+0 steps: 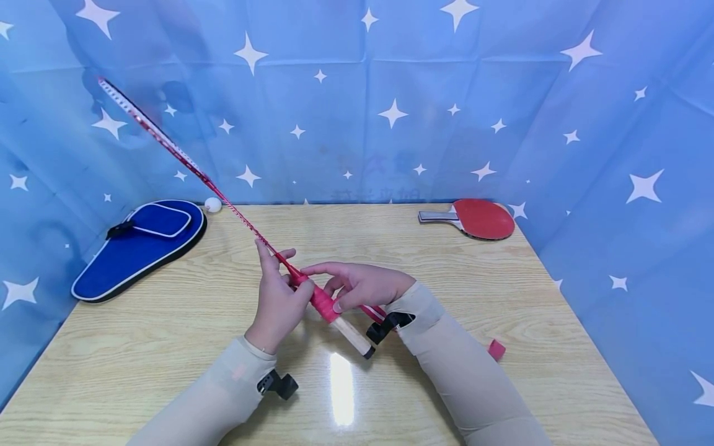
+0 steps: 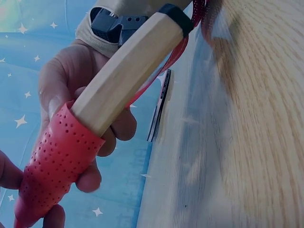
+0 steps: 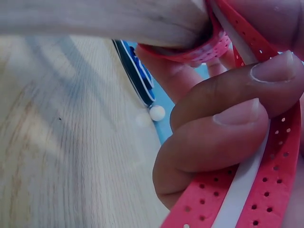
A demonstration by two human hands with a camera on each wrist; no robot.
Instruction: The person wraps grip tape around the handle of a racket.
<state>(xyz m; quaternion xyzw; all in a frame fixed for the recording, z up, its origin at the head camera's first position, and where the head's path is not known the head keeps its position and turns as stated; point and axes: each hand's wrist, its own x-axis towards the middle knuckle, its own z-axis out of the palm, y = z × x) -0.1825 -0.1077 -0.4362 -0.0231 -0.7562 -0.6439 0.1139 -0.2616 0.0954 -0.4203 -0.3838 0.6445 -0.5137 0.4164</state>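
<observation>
A badminton racket (image 1: 237,214) slants from upper left down to the middle of the table, seen nearly edge-on. My left hand (image 1: 281,306) grips it where the shaft meets the handle, thumb pressed on the wrapped part. Red perforated grip tape (image 2: 61,159) covers the handle's upper section. Below that, bare pale wood (image 2: 128,71) shows down to a dark end cap (image 1: 369,352). My right hand (image 1: 374,285) is at the wrap's lower edge, its fingers curled over the loose tape strip (image 3: 273,185), which has a white band along it and trails under the wrist.
A blue paddle case (image 1: 139,248) lies at the back left, a white ball (image 1: 212,204) beside it. At the back right is a red table tennis paddle (image 1: 484,219). A small red piece (image 1: 496,349) sits right of my right forearm. A blue starred curtain (image 1: 357,124) borders the table.
</observation>
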